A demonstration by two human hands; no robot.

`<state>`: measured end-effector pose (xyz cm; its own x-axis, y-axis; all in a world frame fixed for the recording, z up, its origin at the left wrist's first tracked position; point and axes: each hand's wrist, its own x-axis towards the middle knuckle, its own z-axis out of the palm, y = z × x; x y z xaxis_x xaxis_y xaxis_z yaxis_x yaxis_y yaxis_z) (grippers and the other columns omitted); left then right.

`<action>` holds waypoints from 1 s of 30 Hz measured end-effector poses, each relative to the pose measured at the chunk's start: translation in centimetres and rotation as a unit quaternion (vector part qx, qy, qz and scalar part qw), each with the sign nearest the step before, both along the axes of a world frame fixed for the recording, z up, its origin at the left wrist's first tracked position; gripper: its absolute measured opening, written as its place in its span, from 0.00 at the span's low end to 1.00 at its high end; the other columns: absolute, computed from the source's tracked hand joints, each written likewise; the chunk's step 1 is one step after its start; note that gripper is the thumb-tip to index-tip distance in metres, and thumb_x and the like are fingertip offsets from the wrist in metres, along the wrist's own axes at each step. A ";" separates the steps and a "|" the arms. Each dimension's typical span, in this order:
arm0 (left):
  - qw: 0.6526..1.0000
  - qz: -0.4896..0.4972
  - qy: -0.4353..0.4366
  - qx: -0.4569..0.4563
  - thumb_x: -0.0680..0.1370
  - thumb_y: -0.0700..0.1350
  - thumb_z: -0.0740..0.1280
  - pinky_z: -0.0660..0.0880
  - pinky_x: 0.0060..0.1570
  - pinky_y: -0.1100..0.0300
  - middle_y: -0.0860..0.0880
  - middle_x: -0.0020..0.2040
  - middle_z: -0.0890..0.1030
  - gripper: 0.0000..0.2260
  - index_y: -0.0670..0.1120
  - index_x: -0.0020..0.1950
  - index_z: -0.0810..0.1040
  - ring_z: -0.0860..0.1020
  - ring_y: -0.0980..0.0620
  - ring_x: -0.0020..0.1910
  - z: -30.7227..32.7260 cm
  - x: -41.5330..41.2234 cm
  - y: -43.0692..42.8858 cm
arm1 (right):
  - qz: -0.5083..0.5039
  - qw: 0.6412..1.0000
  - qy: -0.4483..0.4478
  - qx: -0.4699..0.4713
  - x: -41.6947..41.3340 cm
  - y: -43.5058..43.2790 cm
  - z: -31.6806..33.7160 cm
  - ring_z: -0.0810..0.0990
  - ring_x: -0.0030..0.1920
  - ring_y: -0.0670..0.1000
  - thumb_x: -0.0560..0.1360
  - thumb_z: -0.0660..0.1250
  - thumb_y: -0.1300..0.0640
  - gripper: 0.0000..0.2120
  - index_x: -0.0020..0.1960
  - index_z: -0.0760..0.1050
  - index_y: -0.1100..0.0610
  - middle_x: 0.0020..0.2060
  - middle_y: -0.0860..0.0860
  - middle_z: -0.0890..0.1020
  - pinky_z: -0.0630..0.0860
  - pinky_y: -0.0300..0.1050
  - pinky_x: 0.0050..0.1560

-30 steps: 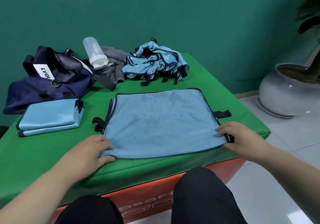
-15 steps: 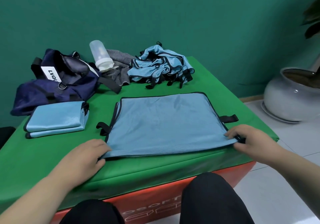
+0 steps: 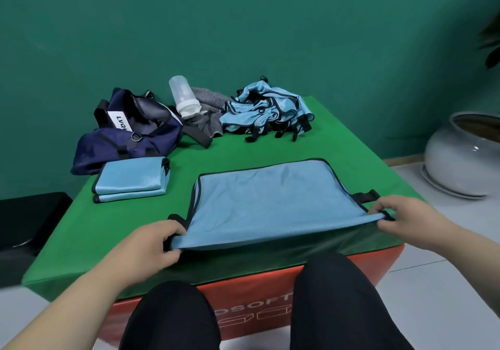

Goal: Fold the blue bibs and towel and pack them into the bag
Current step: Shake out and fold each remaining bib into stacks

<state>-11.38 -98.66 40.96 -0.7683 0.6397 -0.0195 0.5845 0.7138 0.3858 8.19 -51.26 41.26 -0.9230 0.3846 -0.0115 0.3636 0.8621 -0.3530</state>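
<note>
Your left hand point(image 3: 151, 244) pinched the near left corner of the blue bib point(image 3: 270, 201) between thumb and curled fingers; your right hand point(image 3: 397, 217) pinched the near right corner the same way; the near hem hung taut between them, raised just off the green table top point(image 3: 81, 241), while the rest of the bib lay flat at the near middle of it. The step looked to be a fold of the near edge over to the far edge; to do it well you needed to carry both corners level and together, keep the hem stretched so no crease set in, and lay black trim on black trim; the black strap tab point(image 3: 365, 196) on the right wanted tucking under, or it would stick out. Two folded bibs point(image 3: 132, 180) sat stacked at the left, just near of the navy bag point(image 3: 130, 136); the heap of unfolded bibs point(image 3: 267, 111) waited at the far side, right of a grey striped cloth point(image 3: 208, 108), probably the towel, and a bottle point(image 3: 184, 98).
</note>
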 end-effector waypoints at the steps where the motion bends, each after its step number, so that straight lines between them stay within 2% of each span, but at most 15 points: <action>1: 1.000 0.002 -0.005 0.002 0.72 0.44 0.73 0.75 0.42 0.62 0.66 0.47 0.79 0.12 0.61 0.44 0.76 0.77 0.61 0.42 0.3 0.4 -0.2 | -0.002 1.000 -0.003 -0.002 0.3 -0.2 0.4 0.79 0.34 0.52 0.70 0.71 0.58 0.10 0.41 0.78 0.42 0.38 0.43 0.82 0.76 0.52 0.38; 5: 1.000 -0.003 -0.027 -0.001 0.71 0.45 0.73 0.76 0.42 0.60 0.61 0.43 0.81 0.11 0.61 0.45 0.78 0.78 0.58 0.39 1.8 1.6 -1.3 | -0.002 1.000 -0.001 -0.007 0.8 -0.7 1.9 0.75 0.29 0.53 0.70 0.71 0.57 0.09 0.39 0.76 0.43 0.34 0.45 0.82 0.73 0.50 0.32; 9: 0.999 -0.005 -0.040 -0.015 0.72 0.45 0.72 0.75 0.40 0.61 0.59 0.40 0.81 0.10 0.60 0.45 0.78 0.77 0.57 0.38 3.0 2.0 -1.9 | 0.005 0.999 0.010 -0.035 0.3 -1.1 3.1 0.66 0.23 0.45 0.70 0.70 0.60 0.08 0.38 0.77 0.47 0.30 0.44 0.79 0.64 0.39 0.26; 11: 0.999 -0.005 -0.046 -0.016 0.72 0.45 0.73 0.74 0.40 0.61 0.59 0.40 0.81 0.10 0.60 0.45 0.78 0.77 0.57 0.37 3.4 1.7 -1.7 | 0.007 0.999 0.009 -0.036 -0.5 -1.1 3.5 0.67 0.24 0.46 0.70 0.70 0.60 0.08 0.38 0.76 0.48 0.31 0.42 0.79 0.64 0.41 0.27; 16: 0.999 0.031 -0.026 -0.025 0.72 0.45 0.72 0.74 0.38 0.60 0.58 0.38 0.81 0.07 0.57 0.43 0.79 0.77 0.57 0.36 4.1 -1.6 0.1 | -0.001 1.000 0.004 -0.007 -5.1 -0.1 4.1 0.75 0.28 0.50 0.70 0.69 0.59 0.07 0.39 0.76 0.48 0.31 0.48 0.81 0.70 0.46 0.31; 18: 0.998 0.053 -0.011 -0.031 0.72 0.45 0.71 0.74 0.38 0.59 0.59 0.37 0.80 0.06 0.57 0.43 0.78 0.77 0.58 0.35 4.5 -3.1 1.3 | -0.009 1.000 0.000 0.004 -7.2 0.3 4.1 0.78 0.31 0.50 0.70 0.68 0.59 0.06 0.39 0.76 0.48 0.30 0.48 0.81 0.74 0.47 0.33; 22: 0.993 0.099 0.031 -0.056 0.72 0.45 0.68 0.73 0.35 0.60 0.57 0.36 0.80 0.05 0.56 0.42 0.78 0.76 0.59 0.36 4.2 -7.7 4.2 | -0.014 1.000 -0.017 0.023 -13.0 1.6 3.1 0.79 0.35 0.50 0.70 0.67 0.58 0.05 0.39 0.75 0.49 0.32 0.47 0.81 0.74 0.46 0.35; 24: 0.989 0.116 0.051 -0.071 0.72 0.46 0.68 0.73 0.38 0.58 0.57 0.39 0.81 0.05 0.55 0.45 0.78 0.78 0.54 0.41 3.6 -9.9 5.6 | -0.015 0.999 -0.040 0.033 -15.5 2.1 2.5 0.79 0.38 0.51 0.71 0.66 0.58 0.04 0.41 0.76 0.49 0.36 0.48 0.81 0.73 0.45 0.36; 26: 0.984 0.137 0.082 -0.079 0.74 0.48 0.69 0.75 0.48 0.56 0.56 0.49 0.82 0.10 0.56 0.54 0.79 0.79 0.49 0.51 2.6 -11.7 6.7 | -0.021 0.997 -0.061 0.040 -17.6 2.4 1.6 0.79 0.44 0.52 0.73 0.66 0.56 0.06 0.50 0.78 0.50 0.46 0.50 0.84 0.73 0.44 0.39; 28: 0.977 0.145 0.135 -0.075 0.75 0.53 0.70 0.74 0.58 0.51 0.52 0.59 0.81 0.16 0.53 0.63 0.79 0.77 0.47 0.60 1.7 -12.3 7.6 | -0.028 0.995 -0.075 0.066 -18.8 2.1 0.8 0.79 0.57 0.55 0.75 0.68 0.50 0.20 0.66 0.74 0.50 0.61 0.52 0.80 0.76 0.47 0.53; 30: 0.976 0.121 0.179 -0.031 0.76 0.54 0.69 0.73 0.61 0.47 0.50 0.60 0.80 0.16 0.49 0.61 0.81 0.77 0.45 0.62 1.1 -11.3 8.3 | -0.023 0.993 -0.055 0.101 -19.0 1.1 0.3 0.74 0.65 0.56 0.76 0.67 0.46 0.28 0.74 0.66 0.51 0.67 0.52 0.75 0.73 0.52 0.64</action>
